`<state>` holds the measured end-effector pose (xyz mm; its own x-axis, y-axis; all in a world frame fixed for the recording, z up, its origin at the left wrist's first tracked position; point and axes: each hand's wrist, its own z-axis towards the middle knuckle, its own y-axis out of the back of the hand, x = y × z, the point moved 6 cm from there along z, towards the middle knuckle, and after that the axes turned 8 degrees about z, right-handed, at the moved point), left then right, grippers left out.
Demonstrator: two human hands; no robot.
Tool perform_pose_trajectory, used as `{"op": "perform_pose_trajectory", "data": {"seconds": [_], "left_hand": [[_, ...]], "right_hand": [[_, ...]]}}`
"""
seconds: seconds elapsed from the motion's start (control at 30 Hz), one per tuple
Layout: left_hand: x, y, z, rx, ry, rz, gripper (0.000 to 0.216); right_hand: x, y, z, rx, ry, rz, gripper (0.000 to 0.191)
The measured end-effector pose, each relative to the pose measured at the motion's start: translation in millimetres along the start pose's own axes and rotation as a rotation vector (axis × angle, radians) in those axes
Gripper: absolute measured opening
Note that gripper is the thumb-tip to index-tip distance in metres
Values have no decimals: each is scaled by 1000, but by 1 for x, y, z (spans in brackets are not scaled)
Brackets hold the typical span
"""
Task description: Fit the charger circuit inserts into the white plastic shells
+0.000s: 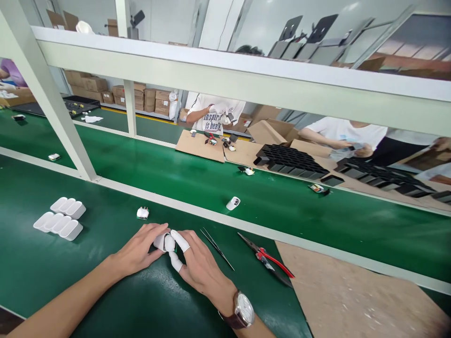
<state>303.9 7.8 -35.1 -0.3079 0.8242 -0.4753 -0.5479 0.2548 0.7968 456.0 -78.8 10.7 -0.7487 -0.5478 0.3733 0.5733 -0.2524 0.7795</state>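
Between my two hands, low over the green bench, is a small white plastic housing (159,241) with a white-topped circuit board (169,243) at its open end. My left hand (143,249) grips the housing from the left, fingers over the top and thumb below. White finger cots cover the thumb and forefinger of my right hand (197,263), which pinch the board from the right. Beyond my left hand lies another white-topped circuit board (143,213). Tweezers (217,249) and red-handled long-nose pliers (266,259) lie right of my hands.
Several white housings (59,220) stand in two rows at left. A brown board (362,291) covers the right bench. Ahead, a green conveyor belt (190,188) carries a white housing (233,203) and boards, under a metal frame (225,75). Co-workers sit opposite near black trays (292,162).
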Motion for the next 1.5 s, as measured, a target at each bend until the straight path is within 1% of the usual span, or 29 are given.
{"op": "perform_pose_trajectory", "data": {"seconds": [0.17,0.33,0.47,0.53,0.6,0.67,0.73,0.8,0.9,1.0,1.13,1.2,1.27,1.33,1.4,1.43,1.5], "left_hand": [[-2,0,1,18,5,-10,77],[0,-4,-1,25,21,-31,77],[3,-6,-3,36,80,-114,78],[4,-8,-3,73,133,-198,80],[4,-9,-2,124,176,-274,78],[1,-11,-1,172,188,-321,76],[-2,-12,0,182,168,-343,74],[-5,-10,0,143,116,-317,64],[-11,-7,0,63,-15,-159,40],[-17,-5,0,13,-131,-15,27],[-23,1,2,-81,-193,4,22],[-26,2,4,-86,-195,16,20],[-29,-1,5,-63,-199,38,17],[-30,-3,6,-52,-185,37,16],[-26,-6,7,-50,-135,-16,15],[-23,-6,8,-55,-81,-76,13],[-11,-8,9,-84,98,-298,7]], "right_hand": [[-2,-3,-1,55,-24,-1,54],[-1,-2,-2,77,-34,8,49],[-3,5,0,57,-50,103,48],[-5,6,0,59,-52,159,48],[-6,6,0,78,-41,180,43],[-7,3,-1,88,-38,184,39],[-9,-1,-3,89,-52,197,37],[-12,-5,-5,77,-58,216,33],[-18,-9,-8,42,-64,256,25],[-27,-9,-10,9,-106,368,20],[-43,-5,-14,-84,-200,436,29],[-49,-7,-17,-109,-223,444,34],[-51,-12,-19,-91,-222,453,40],[-51,-19,-21,-46,-209,445,47],[-48,-25,-22,21,-198,426,55],[-47,-27,-22,53,-198,417,60],[-44,-30,-22,95,-212,422,70]]}}
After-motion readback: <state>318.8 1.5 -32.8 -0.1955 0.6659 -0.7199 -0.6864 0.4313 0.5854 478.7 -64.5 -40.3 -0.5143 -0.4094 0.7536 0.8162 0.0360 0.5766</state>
